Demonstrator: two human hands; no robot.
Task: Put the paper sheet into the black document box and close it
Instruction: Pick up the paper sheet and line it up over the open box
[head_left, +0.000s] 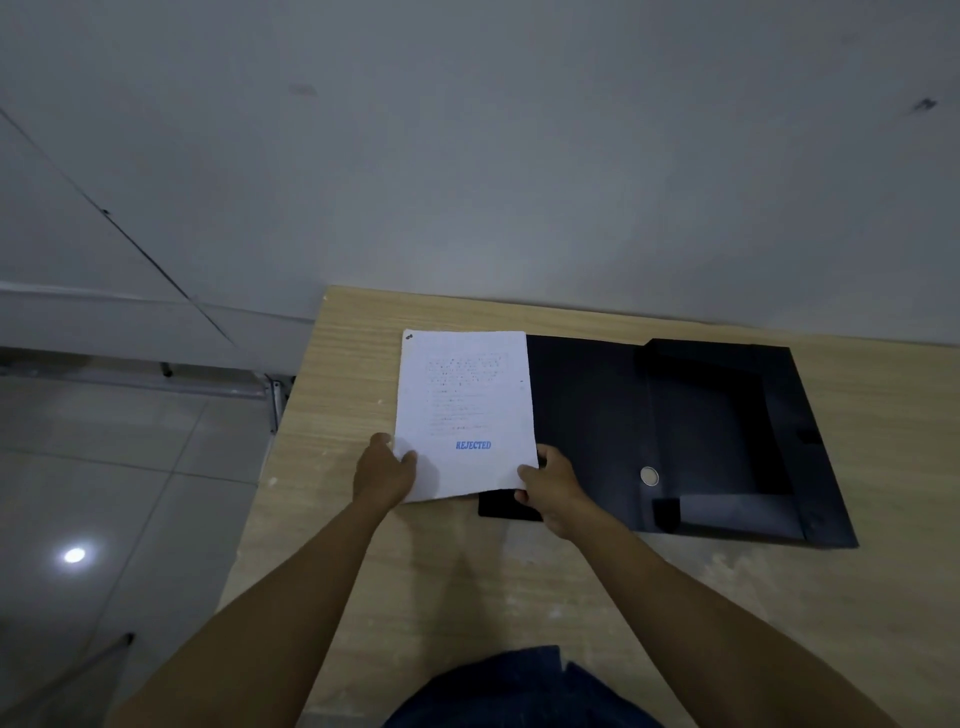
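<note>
- Light wood table (415, 571), pale streaks in the grain, pushed up against the wall.
- Plain grey wall (519, 156) behind, with two small dark marks high up.
- Shiny grey floor tiles (104, 467) on the left, thin lines between them.
- Bright round spot of light (74, 555) shining on one tile.
- Metal rail (130, 382) low along the wall, just past the table's far left corner.
- Dark blue cloth (519, 691) at the very bottom, right by the table's near edge.
- Thin dark pole (104, 657) leaning at the bottom left.
</note>
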